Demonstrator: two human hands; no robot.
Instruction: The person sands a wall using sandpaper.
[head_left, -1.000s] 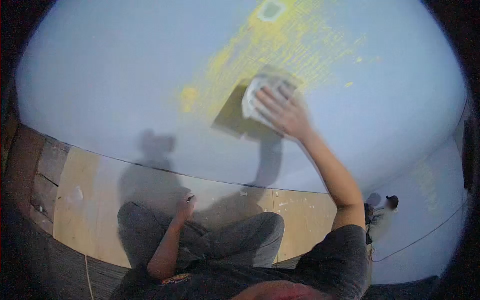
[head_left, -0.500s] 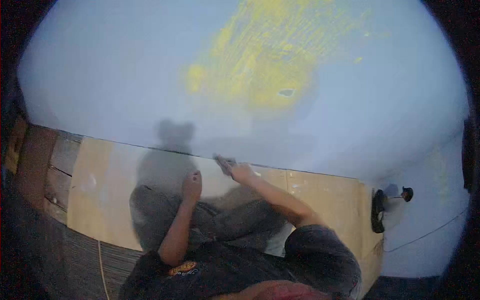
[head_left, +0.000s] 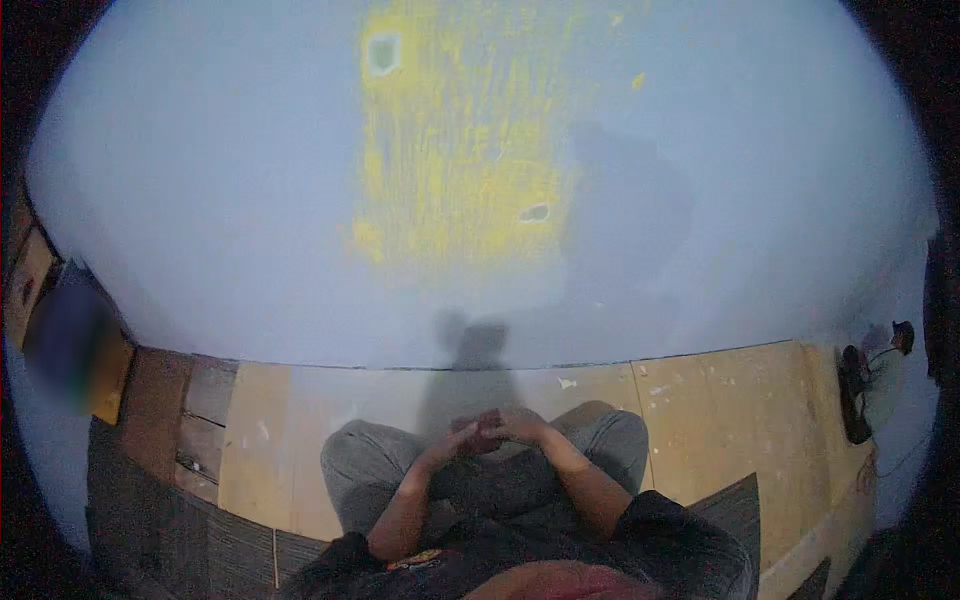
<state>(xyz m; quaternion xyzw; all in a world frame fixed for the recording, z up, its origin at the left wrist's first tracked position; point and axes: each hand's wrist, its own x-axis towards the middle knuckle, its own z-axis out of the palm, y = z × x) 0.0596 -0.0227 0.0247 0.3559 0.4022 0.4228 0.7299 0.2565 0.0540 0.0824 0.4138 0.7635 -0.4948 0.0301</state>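
My left hand (head_left: pixel 452 446) and my right hand (head_left: pixel 524 428) meet over my lap, fingers closed around a small dark reddish pad (head_left: pixel 488 421). It looks like a folded piece of sandpaper, but the fingers partly cover it. Beyond my knees rises a pale blue-grey wall (head_left: pixel 250 200). On it is a scraped, streaky yellow patch (head_left: pixel 440 150) with two pale-edged spots, one at its upper left and one lower right. My shadow falls on the wall and the boards.
Light wooden boards (head_left: pixel 720 400) line the floor along the wall's foot. Dark ribbed matting (head_left: pixel 180 540) lies at the left. At the far right are a dark object (head_left: pixel 855 395) and a thin cord. A blurred dark blue shape (head_left: pixel 70 335) stands at the left edge.
My right hand has come back from near the wall's foot with the pad, and my left hand has joined it over my lap. The view has turned, showing more floor at the left.
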